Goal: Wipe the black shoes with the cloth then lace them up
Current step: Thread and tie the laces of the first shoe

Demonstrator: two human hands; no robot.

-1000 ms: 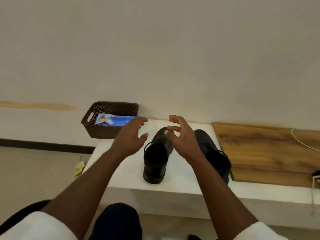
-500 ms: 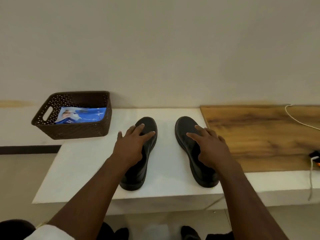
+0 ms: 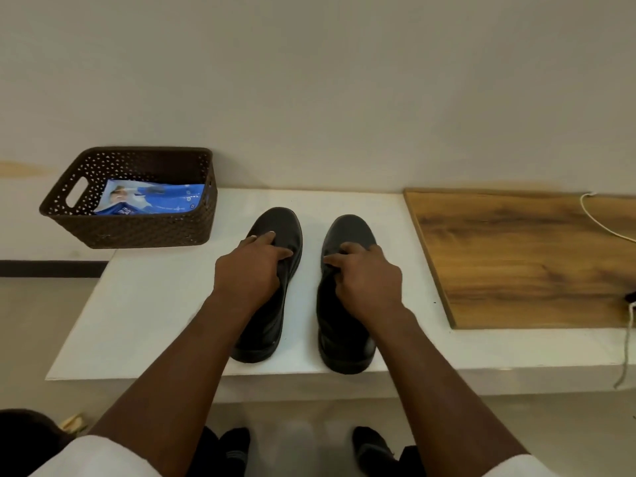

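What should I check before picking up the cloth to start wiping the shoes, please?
1. Both shoes on the table, toes toward the wall: ok. Left shoe, right shoe.
2. Shoes apart, room to work between them: ok.
3. Cloth located: not ok; none shows. The basket holds only a blue packet as far as can be seen.
4. Hands free: not ok. Left hand and right hand each rest on a shoe, fingers curled at its top.
5. Laces present: cannot tell; the hands cover the lacing area.
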